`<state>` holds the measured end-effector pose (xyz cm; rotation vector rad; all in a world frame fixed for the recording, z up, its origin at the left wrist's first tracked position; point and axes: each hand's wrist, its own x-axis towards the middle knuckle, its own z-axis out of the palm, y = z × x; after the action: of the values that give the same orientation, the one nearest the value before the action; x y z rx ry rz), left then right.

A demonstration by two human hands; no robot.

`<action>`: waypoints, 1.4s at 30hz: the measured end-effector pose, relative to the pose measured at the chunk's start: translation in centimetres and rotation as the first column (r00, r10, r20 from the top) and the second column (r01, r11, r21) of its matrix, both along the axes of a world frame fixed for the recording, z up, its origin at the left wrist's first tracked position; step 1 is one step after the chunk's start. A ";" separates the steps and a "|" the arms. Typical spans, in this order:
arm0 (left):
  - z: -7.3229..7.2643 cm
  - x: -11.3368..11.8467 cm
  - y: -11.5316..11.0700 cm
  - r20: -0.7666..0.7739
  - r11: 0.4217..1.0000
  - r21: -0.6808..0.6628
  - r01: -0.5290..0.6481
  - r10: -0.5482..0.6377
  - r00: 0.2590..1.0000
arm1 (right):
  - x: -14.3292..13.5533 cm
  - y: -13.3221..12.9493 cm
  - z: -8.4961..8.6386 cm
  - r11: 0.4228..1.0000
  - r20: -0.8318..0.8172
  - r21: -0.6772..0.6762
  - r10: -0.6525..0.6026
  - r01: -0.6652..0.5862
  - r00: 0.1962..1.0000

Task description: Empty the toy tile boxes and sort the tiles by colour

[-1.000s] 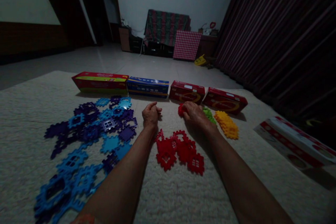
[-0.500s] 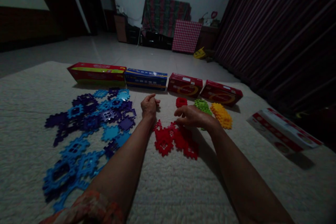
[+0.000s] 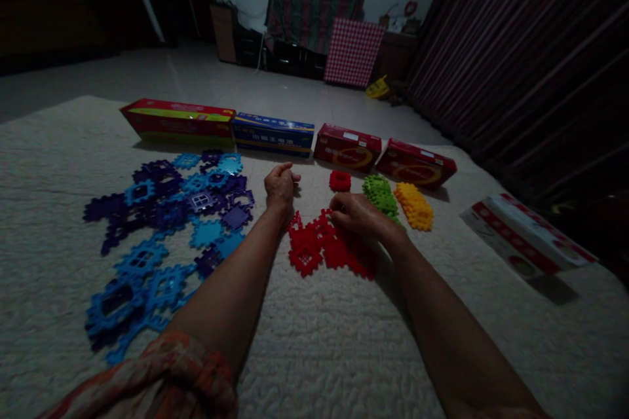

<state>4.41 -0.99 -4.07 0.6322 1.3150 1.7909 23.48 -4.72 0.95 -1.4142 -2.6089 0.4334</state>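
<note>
My right hand [image 3: 358,214] is over the upper right of a loose group of red interlocking plastic tiles [image 3: 305,247], its fingers bent down and closed on the edge of one. Its fingertips are partly hidden. To the left, my left hand [image 3: 281,184] rests on the quilted mat, curled closed beyond the red tiles; whatever may be in its palm is out of sight. A small red stack [image 3: 340,181] sits just past my right hand. Beside that hand are a stack of green tiles [image 3: 381,196] and a stack of yellow tiles [image 3: 414,206].
Blue and purple tiles [image 3: 206,234] spread over the mat's left side. Along the back stand a red and yellow box [image 3: 181,124], a blue box [image 3: 273,135] and two dark red boxes [image 3: 348,148]. A white and red box [image 3: 525,236] lies at the right.
My right hand has lowered onto the red tiles and its fingers have closed in. My left hand stays curled in the same place. The view has tilted slightly downward.
</note>
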 end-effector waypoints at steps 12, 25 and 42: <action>0.3 0.2 -0.2 -0.003 0.999 -0.031 0.018 -0.018 1.000 | -1.0 1.2 -3.0 0.966 -0.430 0.251 0.056 0.059 0.901; 0.5 0.2 -0.3 0.003 0.999 -0.034 0.013 -0.013 1.000 | -0.2 1.4 -3.4 0.945 -0.284 0.304 0.211 -0.121 0.935; 0.2 0.2 -0.4 -0.015 1.000 -0.020 0.014 -0.015 1.000 | 0.2 0.7 -2.8 0.980 -0.221 0.170 0.138 -0.101 0.966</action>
<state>4.61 -1.37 -3.88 0.6437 1.3336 1.7625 23.67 -4.03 -1.82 -1.0904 -2.4850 0.3725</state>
